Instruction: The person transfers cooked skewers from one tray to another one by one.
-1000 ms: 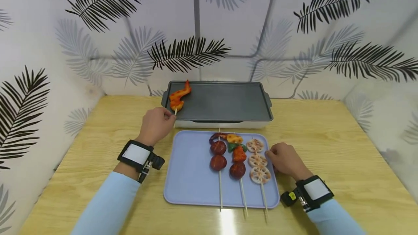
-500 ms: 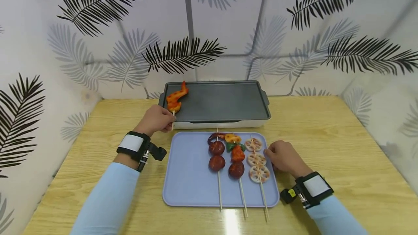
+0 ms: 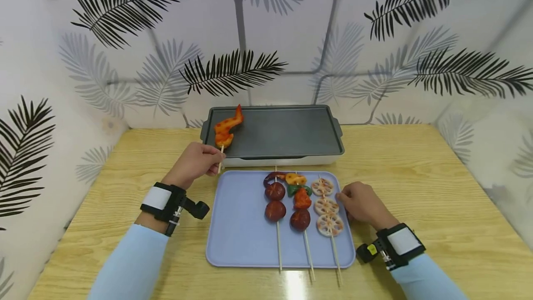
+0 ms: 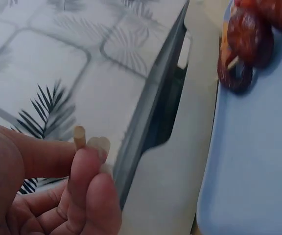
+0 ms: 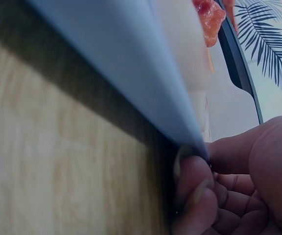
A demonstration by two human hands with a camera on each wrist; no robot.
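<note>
My left hand (image 3: 199, 163) pinches the wooden stick (image 3: 220, 159) of a chicken wing skewer at the griddle's front left corner. The orange-red chicken wing (image 3: 226, 128) overlaps the left end of the dark griddle plate (image 3: 287, 131). In the left wrist view the stick's end (image 4: 80, 134) pokes out between thumb and fingers. My right hand (image 3: 361, 205) grips the right rim of the light blue tray (image 3: 241, 240), thumb over it and fingers beneath. On the tray lie a mushroom skewer (image 3: 275, 200), a mixed skewer (image 3: 301, 200) and a lotus root skewer (image 3: 329, 207).
The griddle's white base (image 3: 283, 161) stands close behind the tray on a wooden table (image 3: 416, 175). The lower stick ends of the three skewers stick out past the tray's front rim. A wall covering with leaf prints (image 3: 287, 27) rises behind.
My left hand has drawn slightly toward me, and the chicken wing has shifted a little right over the griddle. My right hand keeps its hold on the tray rim.
</note>
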